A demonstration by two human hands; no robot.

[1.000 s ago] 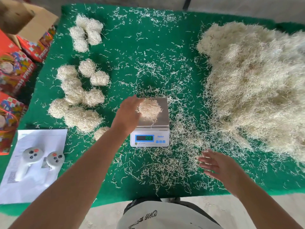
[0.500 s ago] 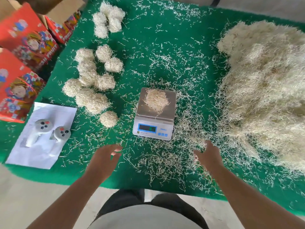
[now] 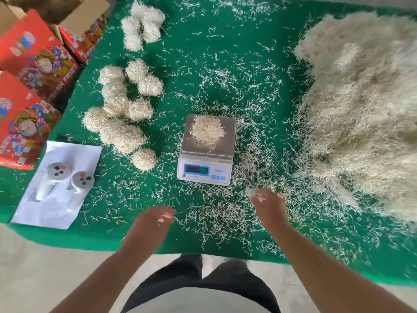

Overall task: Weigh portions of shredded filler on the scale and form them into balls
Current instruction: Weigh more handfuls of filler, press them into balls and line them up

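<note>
With your left hand loosely open and right hand pinching a few shreds, overfilling the portion on the scale could spoil its weight.

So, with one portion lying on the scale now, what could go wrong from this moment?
1. Strands of the portion hang toward the edge of the scale; they may touch the cloth and falsify the reading.
2. The right hand seems to pinch a few strands, though blur makes this unsure. Adding them could overshoot the weight.
3. Loose shreds lie against the scale's side and may get mixed into the portion when it is lifted.
</note>
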